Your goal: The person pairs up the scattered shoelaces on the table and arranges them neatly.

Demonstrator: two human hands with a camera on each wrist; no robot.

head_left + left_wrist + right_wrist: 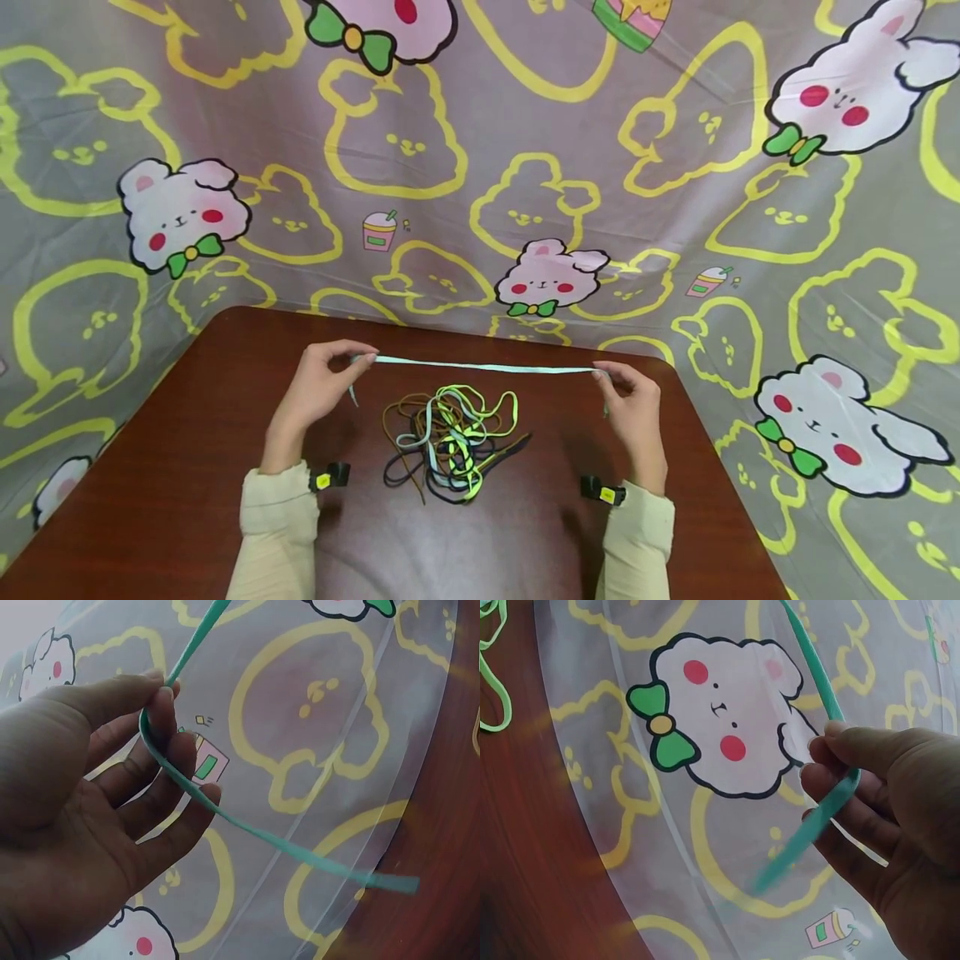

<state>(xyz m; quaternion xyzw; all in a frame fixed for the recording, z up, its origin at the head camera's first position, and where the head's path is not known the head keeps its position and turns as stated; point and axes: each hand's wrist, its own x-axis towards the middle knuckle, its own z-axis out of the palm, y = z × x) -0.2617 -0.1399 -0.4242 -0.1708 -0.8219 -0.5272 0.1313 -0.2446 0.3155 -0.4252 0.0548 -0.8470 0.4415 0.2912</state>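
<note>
The left hand (321, 387) and right hand (633, 410) are pinching one separate lace (487, 367) taut, clear of the pile (456, 435), which is lying tangled.

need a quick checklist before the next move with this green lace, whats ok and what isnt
1. Left grip pinching the mint-green lace: ok, thumb and finger hold it.
2. Right grip pinching it near the other end: ok.
3. Lace drawn out between the two: ok, nearly straight.
4. Spare length past each pinch: ok, a loose tail hangs at both sides.
5. Lace pile on the table untangled: not ok, its strands cross and loop together.
6. Lace undamaged under the fingertips: cannot tell, covered there.
</note>
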